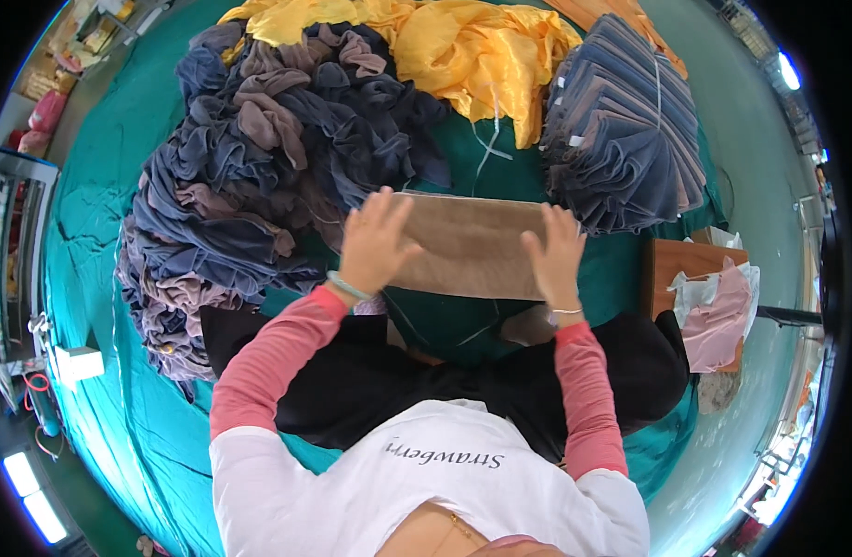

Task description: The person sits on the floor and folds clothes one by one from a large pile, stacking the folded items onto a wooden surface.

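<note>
A folded brown cloth [468, 244] lies flat in front of me on a green ground sheet [495, 163]. My left hand [377, 244] is spread over its left end, fingers apart and palm down. At its right end, my right hand [559, 254] is also spread, thumb pointing inward. Both hands seem to rest on or just above the cloth; neither grips it. A large loose heap of dark blue and mauve cloths [217, 167] is close to the left hand. Beyond the right hand stands a stack of folded blue-grey cloths [621, 132], tied with a pale strip.
Yellow fabric [468, 56] is bunched at the far side, with a pale tie strip [492, 150] below it. To the right, a wooden board or box [666, 268] bears pink fabric [711, 324] and white scraps. A white box [79, 363] sits at the far left. My crossed legs border the near side.
</note>
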A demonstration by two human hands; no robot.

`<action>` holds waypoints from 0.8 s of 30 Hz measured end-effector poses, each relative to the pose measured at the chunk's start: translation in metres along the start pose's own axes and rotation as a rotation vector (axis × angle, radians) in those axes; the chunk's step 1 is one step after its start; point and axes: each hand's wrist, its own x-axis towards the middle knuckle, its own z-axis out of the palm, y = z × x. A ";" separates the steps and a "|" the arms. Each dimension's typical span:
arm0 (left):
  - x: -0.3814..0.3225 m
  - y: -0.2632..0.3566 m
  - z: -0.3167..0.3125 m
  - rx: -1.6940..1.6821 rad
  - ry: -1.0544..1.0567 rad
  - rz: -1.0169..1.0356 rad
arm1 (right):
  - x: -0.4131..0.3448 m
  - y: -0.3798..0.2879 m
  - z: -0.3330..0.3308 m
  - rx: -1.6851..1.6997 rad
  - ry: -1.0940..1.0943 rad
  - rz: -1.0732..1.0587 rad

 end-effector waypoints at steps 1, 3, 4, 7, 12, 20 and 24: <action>-0.013 0.003 0.014 0.114 -0.067 0.036 | -0.011 -0.013 0.018 -0.127 -0.050 -0.059; -0.043 -0.012 0.052 0.137 -0.239 0.083 | -0.035 -0.011 0.051 -0.208 -0.166 0.008; -0.046 -0.019 0.048 0.059 -0.398 0.059 | -0.043 -0.009 0.055 -0.246 -0.180 0.016; -0.022 -0.057 0.022 0.037 -0.413 -0.036 | -0.050 0.000 0.056 -0.301 -0.192 0.042; -0.026 -0.215 -0.027 -0.093 0.104 -0.499 | -0.041 0.010 0.062 -0.276 -0.202 -0.017; -0.112 -0.338 -0.029 0.028 0.258 -1.898 | -0.040 0.011 0.058 -0.306 -0.246 0.011; -0.102 -0.319 -0.026 0.067 0.223 -1.609 | -0.042 0.014 0.059 -0.303 -0.227 0.033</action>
